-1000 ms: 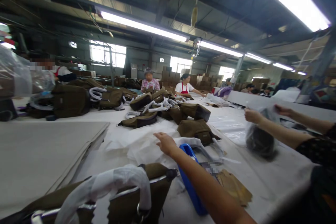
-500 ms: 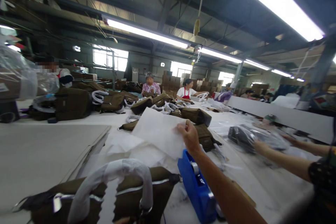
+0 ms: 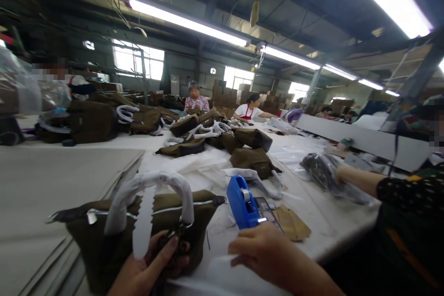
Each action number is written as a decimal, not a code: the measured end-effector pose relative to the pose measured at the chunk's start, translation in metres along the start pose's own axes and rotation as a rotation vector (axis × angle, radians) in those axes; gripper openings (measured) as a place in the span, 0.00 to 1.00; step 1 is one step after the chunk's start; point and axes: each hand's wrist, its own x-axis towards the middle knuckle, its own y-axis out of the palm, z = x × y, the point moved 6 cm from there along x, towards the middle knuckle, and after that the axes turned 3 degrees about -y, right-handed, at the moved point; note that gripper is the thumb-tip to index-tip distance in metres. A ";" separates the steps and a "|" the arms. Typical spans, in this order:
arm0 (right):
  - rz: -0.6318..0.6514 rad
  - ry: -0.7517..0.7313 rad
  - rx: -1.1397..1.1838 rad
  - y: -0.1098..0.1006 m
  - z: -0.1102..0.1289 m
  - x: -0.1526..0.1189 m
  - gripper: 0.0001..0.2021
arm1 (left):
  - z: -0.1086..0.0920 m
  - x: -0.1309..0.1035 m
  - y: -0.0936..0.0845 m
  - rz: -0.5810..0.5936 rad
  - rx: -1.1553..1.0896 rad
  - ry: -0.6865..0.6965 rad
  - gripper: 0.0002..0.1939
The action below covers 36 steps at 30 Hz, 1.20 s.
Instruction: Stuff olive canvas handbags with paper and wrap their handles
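A dark olive handbag stands in front of me, its zip edged with silver and its handle wrapped in white. A white strip with a notched edge hangs from the handle. My left hand is at the bag's front, its fingers closed around small dark metal fittings. To the right, my right hand is closed in a pinch on a thin white paper sheet, low beside the bag. A blue tape dispenser stands just beyond the right hand.
Several olive bags with wrapped handles lie across the white table. Brown paper pieces lie right of the dispenser. Large flat sheets are stacked at left. A co-worker's arm reaches to a plastic-wrapped bag.
My right hand has come back from the paper pile towards me, drawing a white sheet down beside the bag. My left hand has come into fuller view at the bag's front.
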 end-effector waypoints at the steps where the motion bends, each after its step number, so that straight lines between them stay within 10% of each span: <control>1: -0.021 -0.066 -0.080 0.010 0.012 0.005 0.06 | 0.001 0.000 0.002 0.003 0.009 0.028 0.36; 11: -0.229 -0.044 0.159 0.039 0.028 0.032 0.13 | -0.008 -0.019 0.008 -0.062 0.629 0.467 0.21; 15: -0.349 0.200 0.434 0.047 0.003 0.017 0.09 | -0.007 -0.020 0.010 -0.117 0.625 0.493 0.21; 22: -0.852 0.725 1.113 0.121 -0.029 -0.065 0.35 | -0.002 -0.013 0.011 -0.132 0.685 0.535 0.21; 29: -0.612 0.935 1.561 0.147 -0.005 -0.058 0.26 | -0.014 -0.013 0.014 -0.043 0.687 0.487 0.20; 36: -0.267 0.752 0.938 0.104 -0.026 -0.064 0.24 | -0.030 -0.029 0.005 0.011 0.678 0.251 0.21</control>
